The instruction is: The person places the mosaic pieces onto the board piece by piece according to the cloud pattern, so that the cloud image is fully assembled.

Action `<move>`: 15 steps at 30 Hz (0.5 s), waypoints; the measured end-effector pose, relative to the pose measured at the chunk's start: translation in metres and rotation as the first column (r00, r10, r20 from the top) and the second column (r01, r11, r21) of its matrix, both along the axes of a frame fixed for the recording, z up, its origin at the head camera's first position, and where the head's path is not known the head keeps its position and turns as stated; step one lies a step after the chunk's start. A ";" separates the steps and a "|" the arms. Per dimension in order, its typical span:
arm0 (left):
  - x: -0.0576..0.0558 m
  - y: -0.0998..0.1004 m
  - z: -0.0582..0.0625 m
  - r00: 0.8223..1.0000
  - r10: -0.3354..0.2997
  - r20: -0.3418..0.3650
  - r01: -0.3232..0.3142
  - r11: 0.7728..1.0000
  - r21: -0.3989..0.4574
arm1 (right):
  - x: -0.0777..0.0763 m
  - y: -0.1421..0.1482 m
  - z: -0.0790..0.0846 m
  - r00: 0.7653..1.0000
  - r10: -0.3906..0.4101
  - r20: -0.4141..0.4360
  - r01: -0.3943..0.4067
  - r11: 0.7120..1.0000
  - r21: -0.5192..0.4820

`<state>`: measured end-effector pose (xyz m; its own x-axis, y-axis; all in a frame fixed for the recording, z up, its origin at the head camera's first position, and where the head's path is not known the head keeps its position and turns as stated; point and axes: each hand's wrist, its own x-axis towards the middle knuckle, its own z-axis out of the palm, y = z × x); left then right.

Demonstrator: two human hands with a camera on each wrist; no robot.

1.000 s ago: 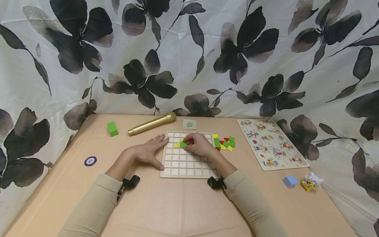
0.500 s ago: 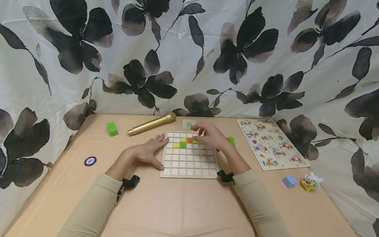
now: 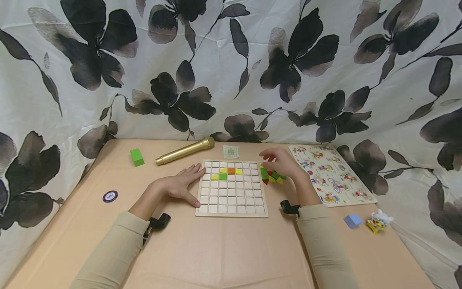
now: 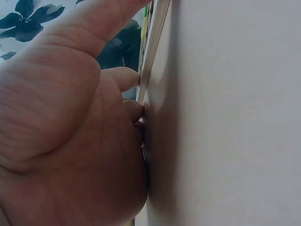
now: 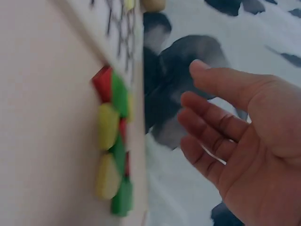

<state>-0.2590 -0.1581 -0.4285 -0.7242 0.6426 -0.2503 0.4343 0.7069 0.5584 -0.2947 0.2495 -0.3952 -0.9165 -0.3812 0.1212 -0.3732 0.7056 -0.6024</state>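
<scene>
A wooden grid board point(image 3: 231, 215) lies in the middle of the table, bearing a green square point(image 3: 223, 176), an orange square point(image 3: 231, 171) and several yellow pieces point(image 3: 238, 171). My left hand point(image 3: 180, 184) is spread flat beside its left edge, thumb and fingertips touching the rim. In the left wrist view the palm point(image 4: 70, 122) stands close to the table. My right hand point(image 3: 283, 162) hovers over a small heap of loose blocks point(image 3: 265, 174) right of the board. Its fingers point(image 5: 207, 127) are loosely bent and hold nothing in the right wrist view. Part of the heap is hidden beneath it.
Behind the board lies a small pattern card point(image 3: 231, 151), with a gold microphone point(image 3: 185, 151) to its left. A green block point(image 3: 137, 157) and a round chip point(image 3: 110, 196) are farther left. On the right are a picture board point(image 3: 332, 176), a blue block point(image 3: 353, 221) and a toy figure point(image 3: 379, 222).
My right hand has left the board and moved right to above the loose blocks. The orange square and the rightmost yellow piece are uncovered on the grid. My left hand has stayed put.
</scene>
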 end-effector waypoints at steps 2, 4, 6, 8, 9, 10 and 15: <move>0.000 0.000 0.000 1.000 0.000 0.001 0.000 1.000 0.001 | -0.004 0.005 -0.007 1.000 -0.005 0.023 0.005 0.999 0.035; 0.000 0.000 0.000 1.000 -0.001 -0.001 0.001 1.000 0.001 | -0.008 0.009 -0.013 0.999 -0.010 0.051 0.007 0.997 0.070; 0.000 0.000 0.000 1.000 -0.003 -0.003 0.003 1.000 0.001 | -0.011 0.011 -0.019 0.996 -0.017 0.082 0.009 0.995 0.099; -0.001 0.000 -0.001 1.000 -0.005 -0.005 0.005 1.000 -0.001 | -0.012 0.011 -0.023 0.993 -0.032 0.114 0.019 0.994 0.109; -0.001 0.000 -0.001 1.000 -0.005 -0.006 0.005 1.000 -0.002 | -0.012 0.011 -0.024 0.991 -0.040 0.126 0.026 0.994 0.108; -0.001 0.000 -0.001 1.000 -0.005 -0.007 0.005 1.000 -0.003 | -0.012 0.011 -0.025 0.990 -0.049 0.133 0.034 0.993 0.110; 0.000 0.000 -0.001 1.000 -0.005 -0.005 0.005 1.000 -0.001 | -0.010 0.009 -0.026 0.989 -0.057 0.138 0.043 0.994 0.103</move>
<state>-0.2592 -0.1585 -0.4294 -0.7223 0.6459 -0.2473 0.4405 0.7053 0.5555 -0.3047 0.2586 -0.4213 -0.9400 -0.3379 -0.0467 -0.2522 0.7806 -0.5719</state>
